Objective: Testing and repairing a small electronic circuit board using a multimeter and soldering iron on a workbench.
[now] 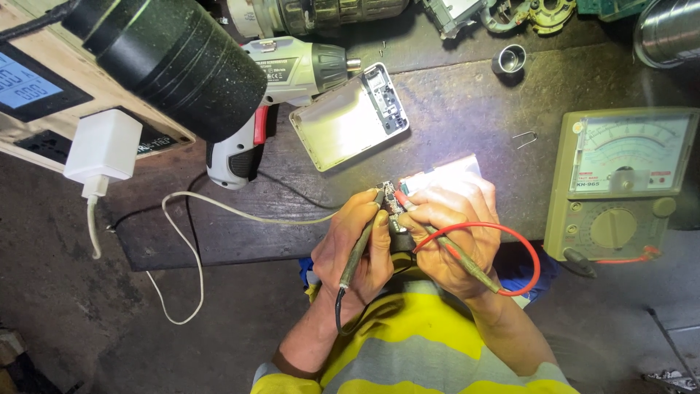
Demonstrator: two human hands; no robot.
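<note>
Head camera: I am probing a small circuit board [392,206] at the workbench edge, a step I judge to be mid-test. My left hand [356,244] is closed around the black probe [359,244]; my right hand [453,232] pinches the red probe [437,237], both tips meeting on the board, dark, cluttered with parts, attached to a brightly lit white pack [446,175]. The analog multimeter [621,186] sits at three o'clock. Next calls for steady tips and a glance at its needle.
</note>
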